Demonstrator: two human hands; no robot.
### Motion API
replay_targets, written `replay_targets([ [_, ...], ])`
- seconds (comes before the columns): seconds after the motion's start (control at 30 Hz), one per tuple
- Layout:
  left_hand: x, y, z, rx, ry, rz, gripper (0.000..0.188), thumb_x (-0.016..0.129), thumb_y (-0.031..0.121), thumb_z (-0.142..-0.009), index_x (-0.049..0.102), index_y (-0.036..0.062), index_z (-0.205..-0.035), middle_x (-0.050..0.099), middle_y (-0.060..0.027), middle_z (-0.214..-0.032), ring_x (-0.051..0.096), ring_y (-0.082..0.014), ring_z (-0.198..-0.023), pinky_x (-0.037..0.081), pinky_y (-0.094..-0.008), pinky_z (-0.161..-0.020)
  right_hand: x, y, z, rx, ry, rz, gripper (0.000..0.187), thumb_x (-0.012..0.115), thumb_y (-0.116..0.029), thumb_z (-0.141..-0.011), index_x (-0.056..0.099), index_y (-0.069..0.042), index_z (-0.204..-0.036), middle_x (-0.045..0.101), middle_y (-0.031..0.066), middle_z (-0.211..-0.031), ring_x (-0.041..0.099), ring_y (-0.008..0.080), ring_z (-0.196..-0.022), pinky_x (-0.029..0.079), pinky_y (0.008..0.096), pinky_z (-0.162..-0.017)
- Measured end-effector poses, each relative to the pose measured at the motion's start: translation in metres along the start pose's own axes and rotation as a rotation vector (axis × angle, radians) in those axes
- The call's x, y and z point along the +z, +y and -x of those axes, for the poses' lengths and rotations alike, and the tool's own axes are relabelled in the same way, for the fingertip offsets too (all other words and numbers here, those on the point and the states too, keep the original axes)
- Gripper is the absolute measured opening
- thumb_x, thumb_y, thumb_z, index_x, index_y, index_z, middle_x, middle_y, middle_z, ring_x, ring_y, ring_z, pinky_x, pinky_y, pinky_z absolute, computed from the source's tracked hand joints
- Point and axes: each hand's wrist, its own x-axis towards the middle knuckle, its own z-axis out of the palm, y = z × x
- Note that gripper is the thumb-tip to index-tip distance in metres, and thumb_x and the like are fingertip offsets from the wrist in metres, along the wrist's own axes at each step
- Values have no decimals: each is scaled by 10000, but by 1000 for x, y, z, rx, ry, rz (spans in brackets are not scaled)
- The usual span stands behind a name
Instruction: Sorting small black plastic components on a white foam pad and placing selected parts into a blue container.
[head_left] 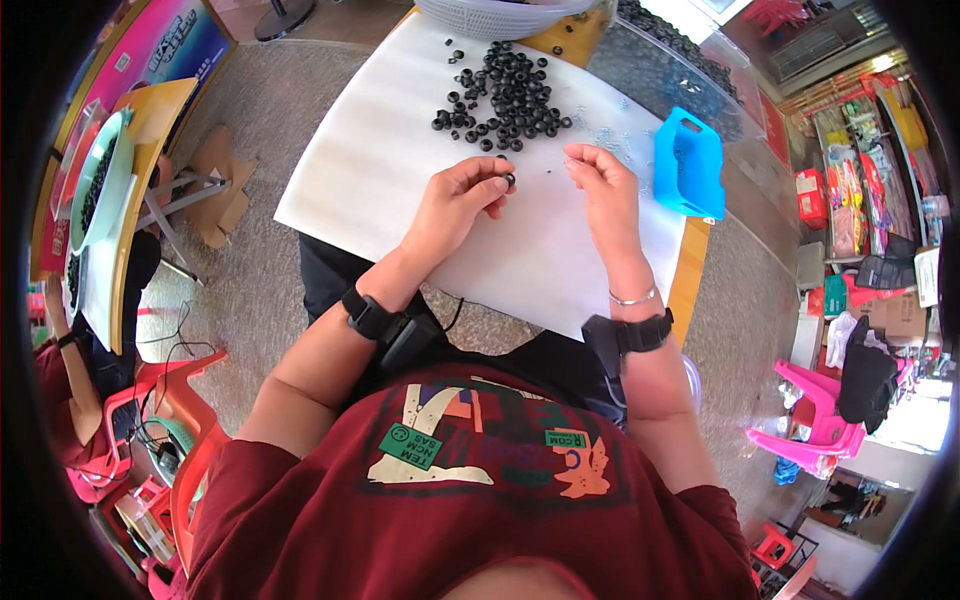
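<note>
My left hand (458,200) pinches a small black ring-shaped piece (510,180) between thumb and fingers, above the white board (350,170). To its right, my right hand (606,190) is raised with thumb and fingertips drawn together. Whatever those fingertips hold, if anything, is too small to make out. Beyond both hands lies a loose heap of similar black round pieces (515,95), several with a hole showing. Small clear pieces (610,135) are scattered on the board just past my right hand. A tiny dark speck (549,171) lies between the hands.
A blue plastic scoop-like container (690,165) stands at the board's right edge. At the far edge sits a pale mesh basket (480,22), with a clear bin of black pieces (665,70) to its right. Leftward, another person's arm (75,370) shows beside a second table (150,110).
</note>
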Motion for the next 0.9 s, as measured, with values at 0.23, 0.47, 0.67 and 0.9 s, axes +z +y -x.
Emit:
replay_targets([
  [0.23,-8,-7,-3,-30,-45,158,189,578,110,-947,622,-10,-1087,661,-56,-925,578,-93,-753,496,-238,-702,33,-28,26,58,-96,-194,133,646,-21,-855,652,19,-982,652,29,-864,598,89,-814,484,225,-772],
  [0.47,-10,-6,-2,-45,-63,222,193,580,116,-949,620,-7,-1091,649,-44,-893,590,-102,-750,501,-239,-697,54,-28,34,-170,-53,92,74,634,-15,-872,634,-3,-945,650,73,-904,632,126,-759,512,251,-709],
  [0.67,-11,-9,-3,-27,-66,239,187,584,108,-945,622,-9,-1086,642,-35,-888,590,-98,-744,497,-230,-702,56,-21,38,-447,-21,300,97,616,4,-863,629,-8,-958,602,102,-961,631,194,-809,522,292,-687],
  [0.9,-12,-11,-3,-8,-71,237,178,578,98,-946,625,-8,-1081,646,-29,-892,584,-93,-745,495,-226,-710,59,-19,45,-397,-35,264,96,603,7,-866,625,-1,-959,601,98,-976,626,189,-807,516,292,-705],
])
